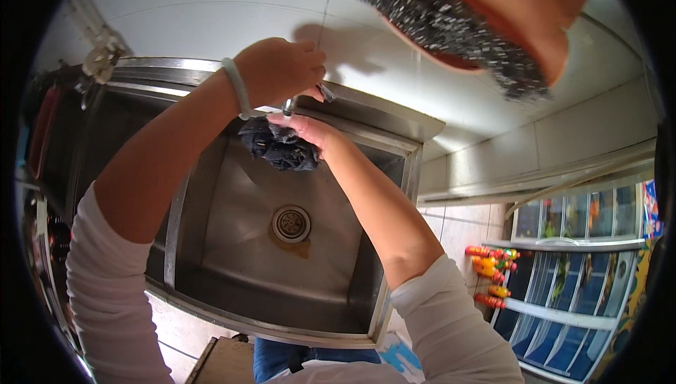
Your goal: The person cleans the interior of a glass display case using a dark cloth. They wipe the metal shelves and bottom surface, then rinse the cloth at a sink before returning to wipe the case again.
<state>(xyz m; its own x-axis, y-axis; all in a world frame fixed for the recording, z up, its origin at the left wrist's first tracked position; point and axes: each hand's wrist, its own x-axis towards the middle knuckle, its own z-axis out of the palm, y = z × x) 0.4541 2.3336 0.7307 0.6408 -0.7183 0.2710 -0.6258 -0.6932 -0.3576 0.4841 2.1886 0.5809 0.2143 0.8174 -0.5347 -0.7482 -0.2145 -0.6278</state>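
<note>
A crumpled dark cloth, probably wet, is gripped by my right hand above the far side of a stainless steel sink basin. Right over the cloth is the spout of a metal faucet. My left hand, with a pale bangle at the wrist, reaches above it with its fingers curled at the faucet handle. The palm side of the left hand is hidden. At the basin's bottom sits a round drain strainer with a brownish stain beside it.
A second basin adjoins on the left. White wall tiles rise behind the sink. Close to the camera, upper right, a reddish-brown object with a black glittery band blocks the view. Several bottles stand by glass-door display coolers at right.
</note>
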